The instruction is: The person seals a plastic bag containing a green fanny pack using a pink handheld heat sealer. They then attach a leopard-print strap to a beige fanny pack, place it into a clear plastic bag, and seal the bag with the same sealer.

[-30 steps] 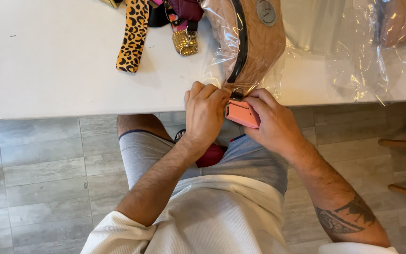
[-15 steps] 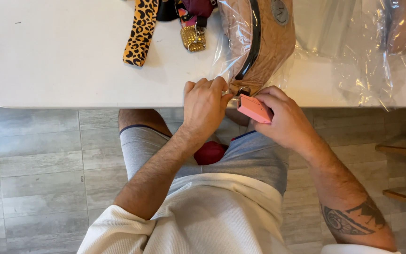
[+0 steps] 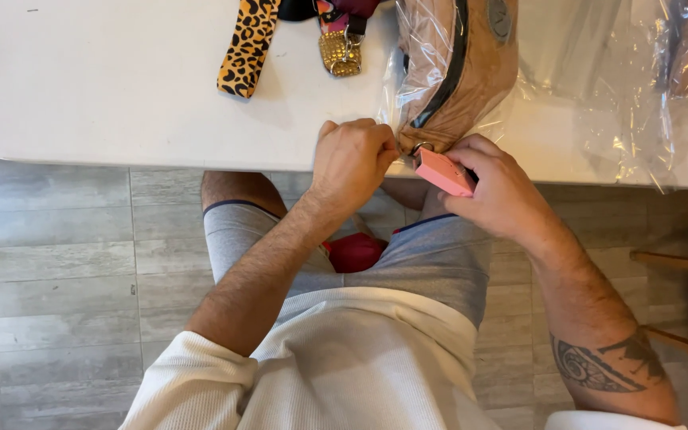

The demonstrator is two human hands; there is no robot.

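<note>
my left hand [image 3: 352,159] pinching ring at tan bag [image 3: 459,72] corner, table [image 3: 121,95] edge. right hand [image 3: 495,191] closed round pink tag [image 3: 443,172], long axis slanting up-left toward ring (just beside left fingertips). bag lies beyond both hands, plastic wrap [image 3: 599,95] over it.

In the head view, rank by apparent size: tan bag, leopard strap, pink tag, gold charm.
1. Tan bag, partly cropped.
2. Leopard strap, also cropped.
3. Pink tag, in the right hand.
4. Gold charm, close to the tag.
</note>
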